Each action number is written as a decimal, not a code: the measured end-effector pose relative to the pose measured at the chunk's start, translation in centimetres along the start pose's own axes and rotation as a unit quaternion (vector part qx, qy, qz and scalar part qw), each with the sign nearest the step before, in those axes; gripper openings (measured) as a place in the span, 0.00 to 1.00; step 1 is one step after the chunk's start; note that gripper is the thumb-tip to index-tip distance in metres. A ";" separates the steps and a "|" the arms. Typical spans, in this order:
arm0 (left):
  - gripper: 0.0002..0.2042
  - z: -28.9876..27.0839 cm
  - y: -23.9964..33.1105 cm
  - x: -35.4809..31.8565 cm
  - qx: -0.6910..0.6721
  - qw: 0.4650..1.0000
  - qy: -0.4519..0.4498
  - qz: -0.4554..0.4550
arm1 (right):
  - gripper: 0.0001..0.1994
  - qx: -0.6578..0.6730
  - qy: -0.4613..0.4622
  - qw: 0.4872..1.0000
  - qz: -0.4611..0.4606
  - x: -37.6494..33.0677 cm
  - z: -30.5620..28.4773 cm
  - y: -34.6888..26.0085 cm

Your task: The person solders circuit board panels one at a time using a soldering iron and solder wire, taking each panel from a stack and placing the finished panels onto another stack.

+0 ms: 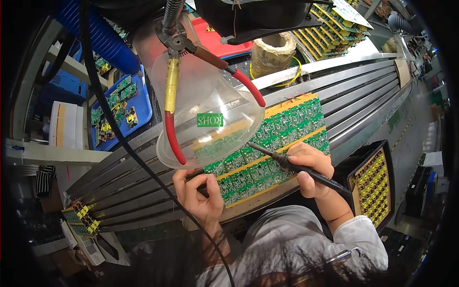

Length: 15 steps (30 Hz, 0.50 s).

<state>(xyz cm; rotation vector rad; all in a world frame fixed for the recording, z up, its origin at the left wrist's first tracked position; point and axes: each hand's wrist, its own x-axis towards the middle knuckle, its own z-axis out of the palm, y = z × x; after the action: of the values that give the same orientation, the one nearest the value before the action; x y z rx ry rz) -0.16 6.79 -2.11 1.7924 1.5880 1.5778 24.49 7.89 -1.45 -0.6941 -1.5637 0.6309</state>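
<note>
My right hand (311, 167) is closed round the dark handle of a soldering iron (306, 170). Its tip points left and down onto a panel of green circuit boards (287, 123) with yellowish strips. Beside the panel's left near corner, my left hand (201, 195) has its fingers bent and pinched on what looks like a thin solder wire (219, 168), which slants toward the boards. A clear plastic fume hood (210, 100) hangs over the panel's left part and partly hides it. Pliers with red and yellow handles (173, 86) hang against the hood.
The panel lies on a ribbed metal conveyor (363, 103). A black cable (138, 160) crosses in front at left. A blue tray (147, 107) of boards stands far left, a tape roll (272, 53) beyond the panel, stacked boards (330, 31) behind. A black bin (351, 191) of yellow parts stands right.
</note>
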 end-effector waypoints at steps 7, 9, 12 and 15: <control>0.04 0.1 -0.7 -0.3 -0.050 0.998 0.014 -0.039 | 0.13 -0.001 0.003 1.000 0.001 -0.3 0.0 0.0; 0.04 0.2 -0.7 -0.4 -0.073 0.995 0.032 -0.058 | 0.13 0.002 0.004 1.000 0.002 -0.3 0.0 0.1; 0.03 0.4 -1.0 -0.2 -0.084 0.993 0.048 -0.065 | 0.13 0.003 0.005 1.000 -0.001 -0.3 -0.1 0.1; 0.02 0.5 -1.2 -0.2 -0.089 0.992 0.066 -0.061 | 0.13 0.004 0.006 1.000 0.001 -0.4 -0.1 0.1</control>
<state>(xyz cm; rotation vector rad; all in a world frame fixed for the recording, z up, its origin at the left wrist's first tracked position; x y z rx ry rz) -0.39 7.30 -3.30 1.4998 1.5261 1.7500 24.60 7.65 -1.74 -0.6922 -1.5491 0.6326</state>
